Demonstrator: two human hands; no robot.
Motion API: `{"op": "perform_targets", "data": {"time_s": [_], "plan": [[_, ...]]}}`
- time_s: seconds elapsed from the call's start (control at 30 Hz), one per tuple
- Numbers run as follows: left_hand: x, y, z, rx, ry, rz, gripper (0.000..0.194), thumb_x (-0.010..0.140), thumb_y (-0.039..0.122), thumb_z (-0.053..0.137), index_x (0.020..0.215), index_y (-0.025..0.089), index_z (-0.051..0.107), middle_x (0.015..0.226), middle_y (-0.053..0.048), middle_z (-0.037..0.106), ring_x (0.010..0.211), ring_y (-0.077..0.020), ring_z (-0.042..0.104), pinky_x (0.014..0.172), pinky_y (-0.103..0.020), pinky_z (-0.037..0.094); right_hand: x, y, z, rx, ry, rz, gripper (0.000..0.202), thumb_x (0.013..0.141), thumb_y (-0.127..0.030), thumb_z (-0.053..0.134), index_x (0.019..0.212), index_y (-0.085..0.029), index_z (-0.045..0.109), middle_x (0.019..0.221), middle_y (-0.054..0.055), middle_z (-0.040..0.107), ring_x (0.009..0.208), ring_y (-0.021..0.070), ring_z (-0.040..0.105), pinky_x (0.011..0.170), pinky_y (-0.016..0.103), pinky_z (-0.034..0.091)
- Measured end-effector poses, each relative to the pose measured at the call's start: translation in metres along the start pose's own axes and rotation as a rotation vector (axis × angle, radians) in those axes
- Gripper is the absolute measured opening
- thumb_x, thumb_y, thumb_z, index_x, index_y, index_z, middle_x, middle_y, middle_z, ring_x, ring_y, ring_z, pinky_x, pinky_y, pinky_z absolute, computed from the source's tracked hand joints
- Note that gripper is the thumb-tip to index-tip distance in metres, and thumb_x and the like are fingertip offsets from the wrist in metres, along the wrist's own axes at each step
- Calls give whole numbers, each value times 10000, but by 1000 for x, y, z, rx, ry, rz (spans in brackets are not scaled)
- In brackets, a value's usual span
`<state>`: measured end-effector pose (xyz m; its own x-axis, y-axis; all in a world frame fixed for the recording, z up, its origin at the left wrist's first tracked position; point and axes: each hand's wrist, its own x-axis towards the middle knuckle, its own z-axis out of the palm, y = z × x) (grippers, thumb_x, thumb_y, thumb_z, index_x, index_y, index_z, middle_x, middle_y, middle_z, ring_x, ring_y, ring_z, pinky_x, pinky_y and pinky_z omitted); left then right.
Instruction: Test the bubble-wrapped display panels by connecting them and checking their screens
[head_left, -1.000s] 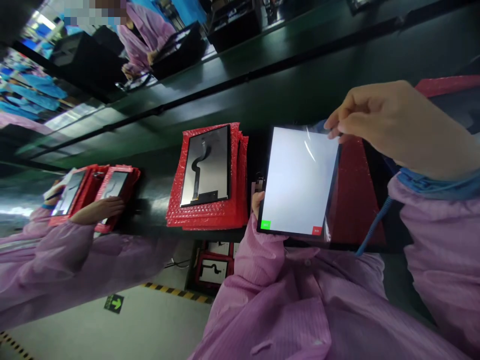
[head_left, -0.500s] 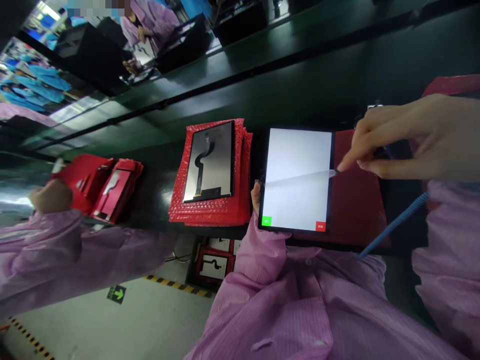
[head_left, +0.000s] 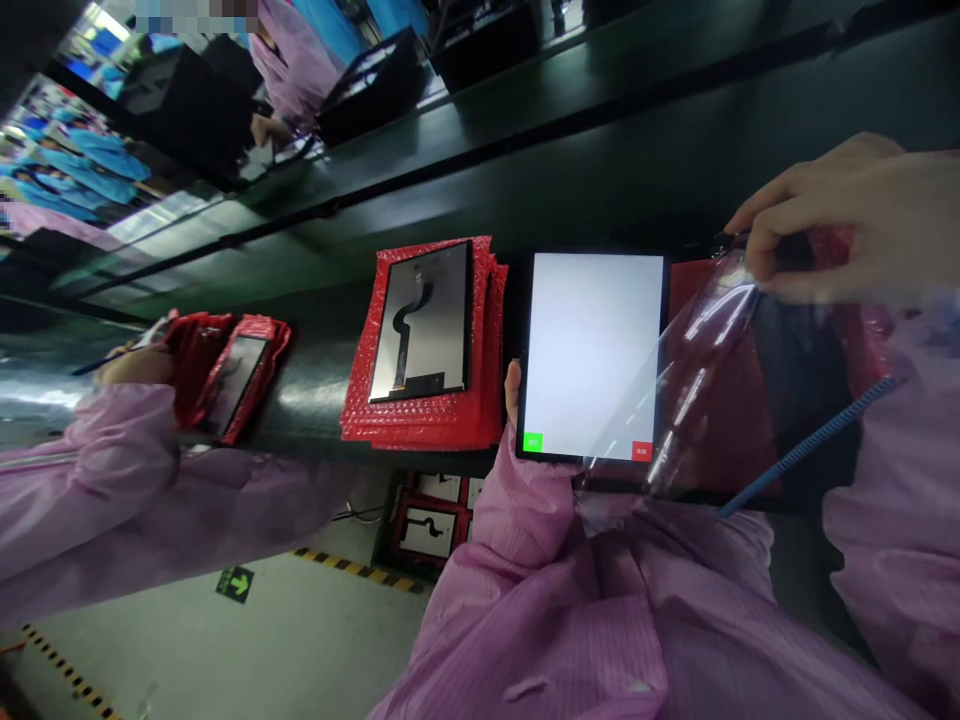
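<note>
The wearer's right hand [head_left: 832, 225] pinches one end of a clear film [head_left: 694, 350] between thumb and fingers, above and to the right of a lit screen [head_left: 592, 350]. The film slants down to the left, passing in front of the screen's lower right corner; I can't tell whether it touches the glass there. The left hand [head_left: 513, 392] grasps the screen by its left edge, thumb showing, the other fingers hidden. The screen glows plain white inside a black border, with a small green box at bottom left and a red one at bottom right. It is held at the near edge of a dark counter [head_left: 315, 400], beside a red sheet [head_left: 739, 425] on its right. A blue coiled cord [head_left: 810, 445] runs up toward the right sleeve. Just left of the screen, a stack of red bubble bags [head_left: 420, 425] carries a grey panel [head_left: 442, 320] with a curving black ribbon cable [head_left: 403, 340]. Farther left, a co-worker's hand [head_left: 139, 365] is beside more red pouches [head_left: 202, 350]. Below, a crate [head_left: 386, 545] holds similar panels, near a floor sign [head_left: 235, 584] with a green arrow.
</note>
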<state>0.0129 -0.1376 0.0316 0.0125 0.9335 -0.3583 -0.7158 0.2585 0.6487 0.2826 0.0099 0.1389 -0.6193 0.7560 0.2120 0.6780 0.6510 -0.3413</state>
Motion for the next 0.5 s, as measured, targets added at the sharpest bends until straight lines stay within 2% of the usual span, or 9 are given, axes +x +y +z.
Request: {"op": "perform_targets", "data": {"time_s": [0.13, 0.27, 0.43, 0.5], "plan": [[1, -3, -4, -26, -51, 46, 718, 872, 768, 348, 1193, 223, 689, 1335, -93, 686, 1383, -371, 512, 1082, -562, 510, 2, 15, 4, -10, -44, -21, 228, 748, -544, 685, 698, -322, 697, 1165, 7, 697, 1144, 331, 565, 968, 534, 436], [1, -4, -6, 34, -15, 58, 706, 818, 794, 434, 1135, 223, 702, 1333, -103, 684, 1384, -387, 507, 1058, -545, 532, 5, 19, 5, -34, -105, -5, 96, 720, -419, 758, 722, -333, 716, 1170, -19, 703, 1117, 303, 585, 956, 502, 458], [2, -5, -13, 44, 28, -4, 738, 765, 826, 487, 1145, 230, 700, 1327, -101, 686, 1376, -381, 520, 1055, -531, 541, 9, -1, 14, 6, -63, 5, 214, 755, -511, 702, 744, -298, 687, 1123, 15, 703, 1092, 295, 559, 929, 488, 452], [4, -9, -15, 16, 40, -16, 800, 745, 861, 467, 1206, 244, 680, 1400, -84, 643, 1393, -373, 507, 1044, -520, 550, 12, -16, 19, 42, -26, 26, 184, 772, -472, 695, 797, -291, 673, 1111, 46, 692, 1121, 316, 537, 938, 502, 454]]}}
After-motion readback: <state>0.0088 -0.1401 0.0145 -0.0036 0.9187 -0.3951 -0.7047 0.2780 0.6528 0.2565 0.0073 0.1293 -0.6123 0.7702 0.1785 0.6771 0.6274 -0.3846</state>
